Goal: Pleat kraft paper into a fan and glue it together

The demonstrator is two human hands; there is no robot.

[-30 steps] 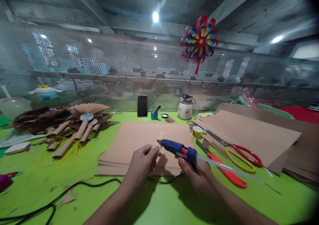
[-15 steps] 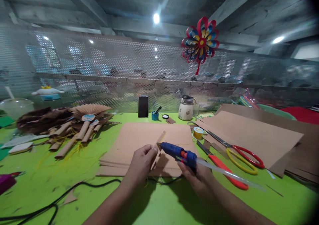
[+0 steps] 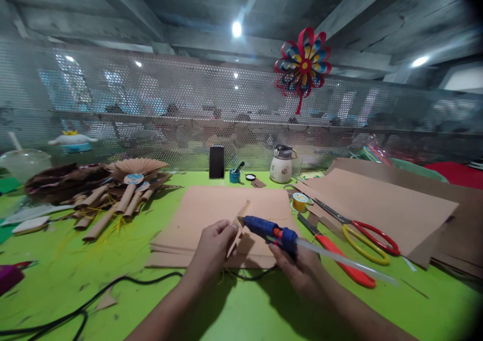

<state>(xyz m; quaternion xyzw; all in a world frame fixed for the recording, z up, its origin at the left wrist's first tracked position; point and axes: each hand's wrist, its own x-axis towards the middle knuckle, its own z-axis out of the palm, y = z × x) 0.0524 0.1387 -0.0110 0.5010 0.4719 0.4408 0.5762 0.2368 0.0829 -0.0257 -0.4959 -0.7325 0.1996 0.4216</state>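
My right hand (image 3: pixel 298 268) grips a blue glue gun (image 3: pixel 269 232) with an orange trigger; a clear glue stick (image 3: pixel 347 263) sticks out of its back to the right. The gun's nozzle points left and touches a narrow strip of brown card (image 3: pixel 238 227), which my left hand (image 3: pixel 212 248) pinches between thumb and fingers. Both hands hover over a stack of brown card sheets (image 3: pixel 211 212) on the green table (image 3: pixel 113 270).
Right of the gun lie red-handled scissors (image 3: pixel 339 260), yellow-and-red scissors (image 3: pixel 358 230) and a yellow thread spool (image 3: pixel 300 201) beside large brown sheets (image 3: pixel 381 205). Rolled paper tubes and folded fans (image 3: pixel 113 195) pile at the left. A black cable (image 3: pixel 98 295) crosses the front. A phone (image 3: pixel 216 162) and a jar (image 3: pixel 281 164) stand at the back.
The card strip has come up in my left hand and now meets the glue gun's nozzle; both hands have shifted slightly.
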